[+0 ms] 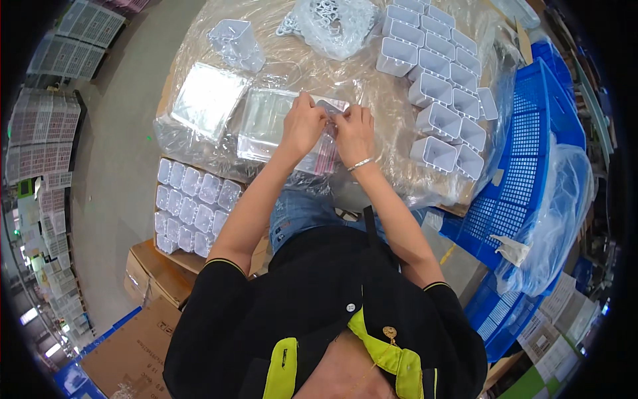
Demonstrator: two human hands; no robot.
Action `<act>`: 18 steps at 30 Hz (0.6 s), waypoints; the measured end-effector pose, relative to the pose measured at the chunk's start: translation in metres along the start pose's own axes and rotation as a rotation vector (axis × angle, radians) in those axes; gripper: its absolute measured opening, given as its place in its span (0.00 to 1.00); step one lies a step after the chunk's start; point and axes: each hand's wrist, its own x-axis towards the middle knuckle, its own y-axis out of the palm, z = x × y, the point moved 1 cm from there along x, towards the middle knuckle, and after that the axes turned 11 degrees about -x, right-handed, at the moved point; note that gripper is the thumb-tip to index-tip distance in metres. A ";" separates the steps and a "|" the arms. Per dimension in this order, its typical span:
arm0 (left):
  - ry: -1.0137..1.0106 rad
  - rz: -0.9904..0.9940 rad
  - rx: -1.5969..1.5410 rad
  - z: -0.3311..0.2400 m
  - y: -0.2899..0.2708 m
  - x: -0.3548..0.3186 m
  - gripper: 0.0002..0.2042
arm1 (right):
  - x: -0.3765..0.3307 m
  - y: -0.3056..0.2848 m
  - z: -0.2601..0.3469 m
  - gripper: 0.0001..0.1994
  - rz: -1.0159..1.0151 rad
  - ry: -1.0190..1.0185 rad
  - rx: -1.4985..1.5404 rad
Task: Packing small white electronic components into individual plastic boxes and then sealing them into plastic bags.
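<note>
Over the table's near middle, my left hand (pixel 304 126) and my right hand (pixel 355 135) meet with fingertips pinched together. Between them is a small grey piece (pixel 327 106), its kind mostly hidden by the fingers. Just beneath lies a stack of clear zip bags (pixel 262 126), with reddish stripes along the right edge. To its left rests another shiny stack of clear bags (pixel 207 100). A pale grey bin wrapped in clear plastic (pixel 236 45) stands farther back. Behind my hands, an open clear bag (pixel 332 28) holds pale, looped pieces.
Rows of pale grey bins (pixel 435 120) line the table's right side. A carton of wrapped bins (pixel 193 206) stands at its near left. Blue perforated crates (pixel 525 153) are on the right, one with clear plastic film (pixel 561 206) over it. Cardboard boxes (pixel 136 352) lie lower left.
</note>
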 end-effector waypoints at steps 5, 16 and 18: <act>-0.146 -0.094 0.222 0.019 0.017 0.002 0.06 | -0.013 0.005 0.023 0.13 -0.159 -0.125 -0.084; -0.210 -0.801 -0.250 0.122 -0.069 0.040 0.40 | 0.019 -0.003 0.019 0.15 0.100 -0.209 -0.077; -0.153 -0.874 -0.156 0.136 -0.089 0.060 0.45 | 0.036 -0.020 0.021 0.20 0.030 -0.132 0.120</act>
